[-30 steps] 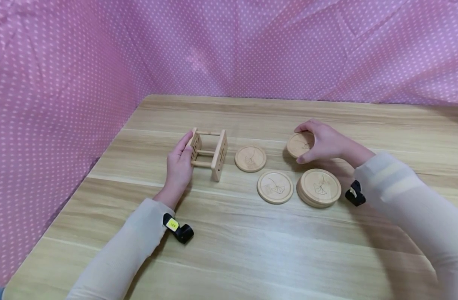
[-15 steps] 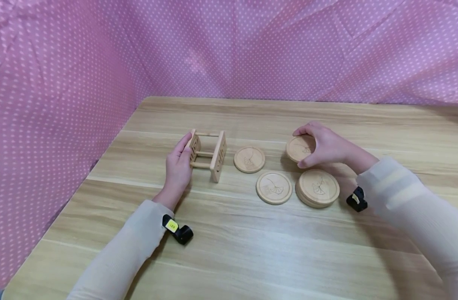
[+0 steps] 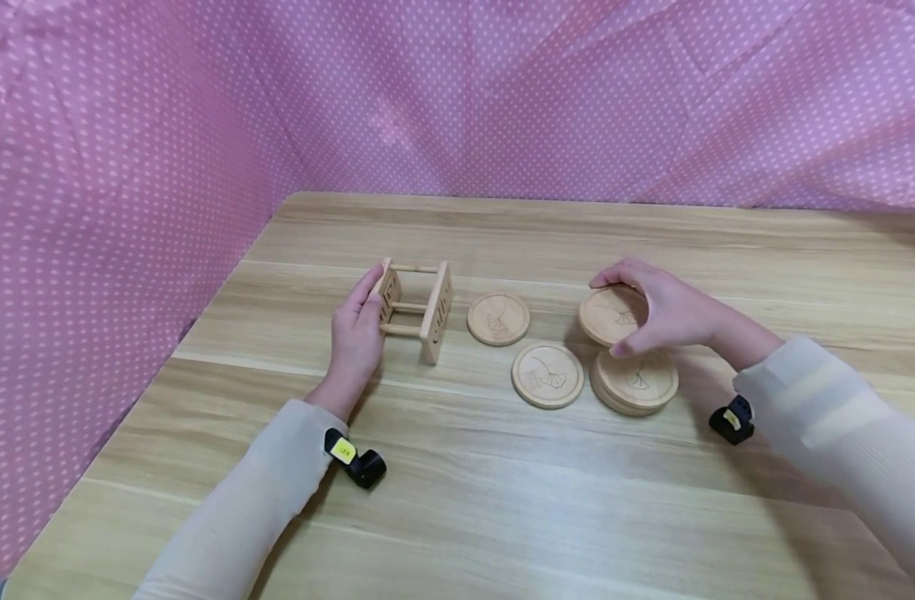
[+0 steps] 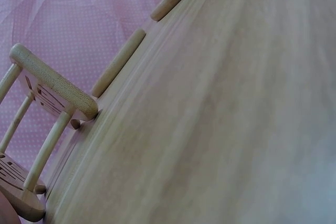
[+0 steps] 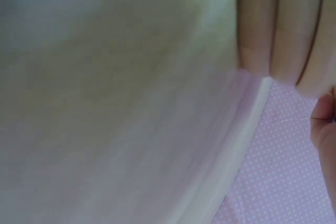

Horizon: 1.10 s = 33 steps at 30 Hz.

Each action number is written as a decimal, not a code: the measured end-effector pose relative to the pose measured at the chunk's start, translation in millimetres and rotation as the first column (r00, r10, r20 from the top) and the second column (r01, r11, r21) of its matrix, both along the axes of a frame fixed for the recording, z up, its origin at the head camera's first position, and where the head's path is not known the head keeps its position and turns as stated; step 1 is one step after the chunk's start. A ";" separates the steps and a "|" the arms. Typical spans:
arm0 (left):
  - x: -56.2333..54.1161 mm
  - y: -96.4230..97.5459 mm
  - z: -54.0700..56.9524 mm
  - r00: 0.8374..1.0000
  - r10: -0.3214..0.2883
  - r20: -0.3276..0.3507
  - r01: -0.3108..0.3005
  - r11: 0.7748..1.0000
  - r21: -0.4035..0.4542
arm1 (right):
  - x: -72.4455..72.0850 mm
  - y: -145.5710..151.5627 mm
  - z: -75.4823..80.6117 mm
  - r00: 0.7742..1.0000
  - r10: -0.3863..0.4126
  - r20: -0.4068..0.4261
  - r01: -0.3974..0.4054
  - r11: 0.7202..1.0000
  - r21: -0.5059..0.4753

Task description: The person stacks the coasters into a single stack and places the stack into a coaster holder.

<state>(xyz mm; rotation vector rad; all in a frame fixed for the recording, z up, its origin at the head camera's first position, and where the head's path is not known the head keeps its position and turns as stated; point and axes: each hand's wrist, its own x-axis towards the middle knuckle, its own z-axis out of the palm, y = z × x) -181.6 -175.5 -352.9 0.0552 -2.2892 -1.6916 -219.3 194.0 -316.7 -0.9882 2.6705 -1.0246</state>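
In the head view my left hand [image 3: 357, 332] grips the left side panel of a small wooden coaster holder [image 3: 437, 315], which has cut-out slots and round dowels. The left wrist view shows the holder [image 4: 55, 85] resting on the tabletop. My right hand [image 3: 671, 308] pinches a round wooden coaster [image 3: 606, 313] by its edges, thumb at the near side and fingers at the far side. That coaster overlaps the back of a stack of coasters [image 3: 633, 385] engraved with a ginkgo leaf. From the right wrist view, several stacked coasters [image 5: 296, 30] show edge-on beside my right thumb.
Two single coasters lie flat between the holder and the stack, a back coaster [image 3: 498, 319] and a front coaster [image 3: 547, 376]. The wooden table [image 3: 457, 500] ends at a pink polka-dot cloth [image 3: 457, 100] behind and to the left.
My right hand has moved toward me and slightly right with its coaster, which now partly covers the stack in the head view. My left hand and the holder stay in place.
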 end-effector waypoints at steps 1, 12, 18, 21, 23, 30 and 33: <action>-0.1 0.0 0.2 1.000 0.002 0.004 -0.002 1.000 0.002 | 1.5 1.0 -0.1 1.000 0.008 -0.007 -0.008 1.000 -0.004; -0.7 0.8 0.5 1.000 0.017 0.019 -0.017 1.000 0.023 | 15.8 15.7 -5.8 0.988 0.120 -0.094 -0.122 0.992 -0.013; -1.4 0.5 0.5 1.000 0.007 0.013 -0.008 0.999 0.033 | 23.6 22.0 -8.9 0.986 0.147 -0.082 -0.148 0.989 -0.012; -2.1 0.2 0.3 1.000 0.006 0.015 -0.007 0.999 0.032 | 28.1 24.4 -9.4 0.984 0.166 -0.066 -0.167 0.986 -0.005; -2.2 0.0 0.0 1.000 0.008 0.015 -0.008 0.999 0.031 | 30.3 25.1 -9.3 0.982 0.180 -0.064 -0.181 0.984 -0.001; -0.8 0.2 0.0 1.000 0.007 0.011 -0.007 0.999 0.036 | 34.1 26.1 -11.0 0.969 0.238 -0.071 -0.239 0.971 -0.005; 0.5 0.8 0.4 1.000 0.007 0.019 -0.007 1.000 0.031 | 34.8 27.5 -12.2 0.967 0.245 -0.074 -0.245 0.969 0.003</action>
